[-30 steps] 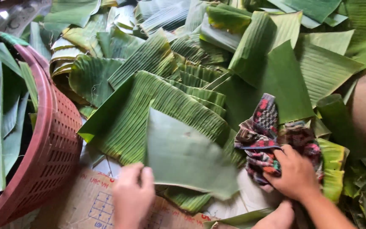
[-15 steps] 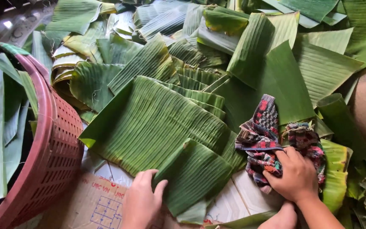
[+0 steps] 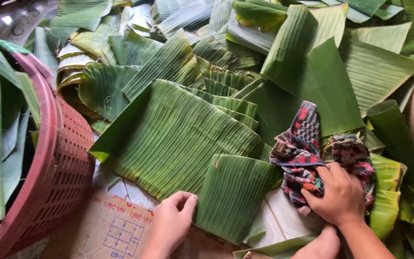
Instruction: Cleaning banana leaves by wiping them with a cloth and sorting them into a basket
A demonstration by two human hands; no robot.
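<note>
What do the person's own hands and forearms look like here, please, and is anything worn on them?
Both are bare: the left hand and right hand show no gloves, rings or watch, and no sleeve covers the right forearm. Nails are short and unpainted.

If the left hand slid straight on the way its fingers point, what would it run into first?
The left hand points up and right, its fingertips already at the edge of the folded leaf. It would likely meet that first, then the big leaf behind, though depth is hard to judge.
</note>
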